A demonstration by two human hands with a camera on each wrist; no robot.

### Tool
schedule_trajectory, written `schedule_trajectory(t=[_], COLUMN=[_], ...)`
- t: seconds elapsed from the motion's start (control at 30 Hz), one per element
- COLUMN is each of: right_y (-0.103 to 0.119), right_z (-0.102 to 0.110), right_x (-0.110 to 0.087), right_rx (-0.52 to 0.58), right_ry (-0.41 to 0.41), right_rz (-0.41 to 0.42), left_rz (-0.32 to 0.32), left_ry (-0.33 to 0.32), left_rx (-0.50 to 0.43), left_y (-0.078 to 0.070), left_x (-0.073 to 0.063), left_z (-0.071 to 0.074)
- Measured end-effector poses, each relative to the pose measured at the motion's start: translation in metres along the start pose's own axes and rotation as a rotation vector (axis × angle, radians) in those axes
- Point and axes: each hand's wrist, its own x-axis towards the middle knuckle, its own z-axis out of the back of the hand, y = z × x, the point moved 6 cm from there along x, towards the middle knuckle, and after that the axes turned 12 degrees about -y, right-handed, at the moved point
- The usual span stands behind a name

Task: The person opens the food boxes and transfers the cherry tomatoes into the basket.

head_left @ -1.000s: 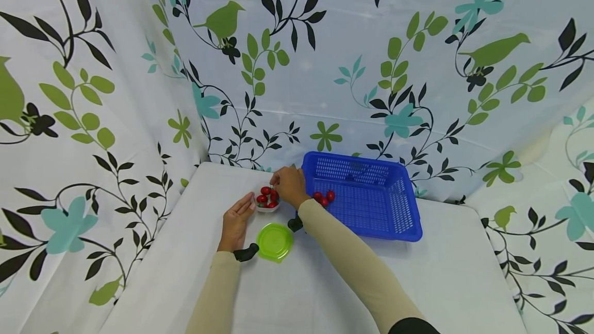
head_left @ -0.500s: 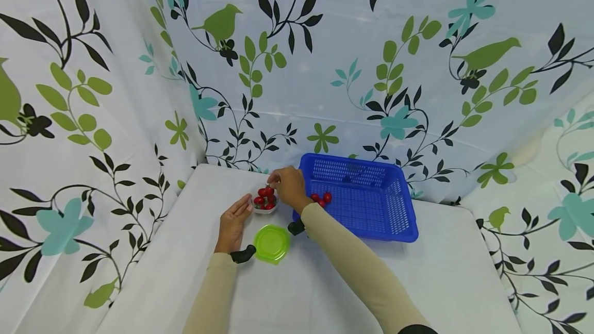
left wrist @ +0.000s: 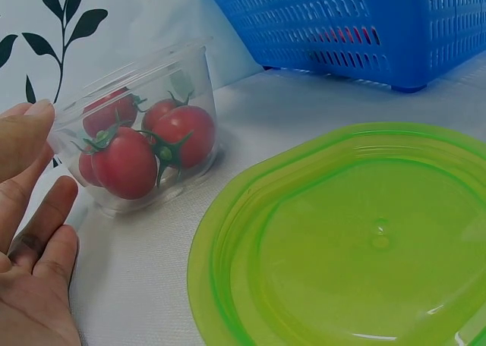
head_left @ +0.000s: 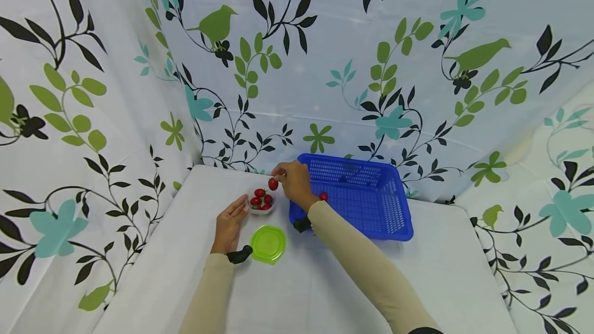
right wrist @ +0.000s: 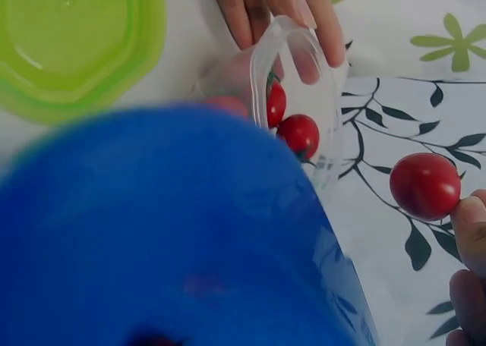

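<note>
While my right hand (head_left: 295, 183) pinches a tomato (right wrist: 424, 187) near its stem end, likely to spare the flesh a squeeze, it hangs just above and right of the tub (head_left: 263, 211), near the frame's centre. My left hand (head_left: 228, 224), its fingers fairly straight, touches the tub's left side, presumably to steady something so light. Inside sit other tomatoes (left wrist: 127, 164). The lid (head_left: 268, 244) lies below it on the counter (head_left: 445, 256), probably there to leave the mouth uncovered. Right of centre, the basket (head_left: 362, 210) shows one more tomato (head_left: 323, 196); my arm may hide others.
</note>
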Motion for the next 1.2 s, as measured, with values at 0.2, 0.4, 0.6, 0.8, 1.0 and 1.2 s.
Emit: schedule_trajectory(t=[0.2,0.4,0.6,0.8,1.0,1.2], right_y=[-0.003,-0.012,-0.026,-0.045,-0.056,-0.068], right_z=[0.017,0.032,0.045,0.054,0.068,0.077], right_x=[0.001,0.001,0.0,-0.006,-0.011,-0.014], right_rx=[0.021,0.047,0.044,0.049,0.053,0.115], right_ry=[-0.037,-0.035,-0.061,-0.06,-0.077,-0.073], right_rz=[-0.002,-0.065,-0.068,-0.099,-0.1,-0.117], left_rz=[0.001,0.004,0.005,0.012,0.011,0.014], left_ry=[-0.005,-0.009,-0.012,-0.009,-0.011,-0.008], left_rx=[0.018,0.018,0.017,0.008,0.015,0.032], left_y=[-0.002,-0.002,-0.001,0.001,0.002,0.0], left_x=[0.0,0.0,0.001,0.001,0.003,0.002], left_z=[0.002,0.002,0.001,0.0,0.001,0.001])
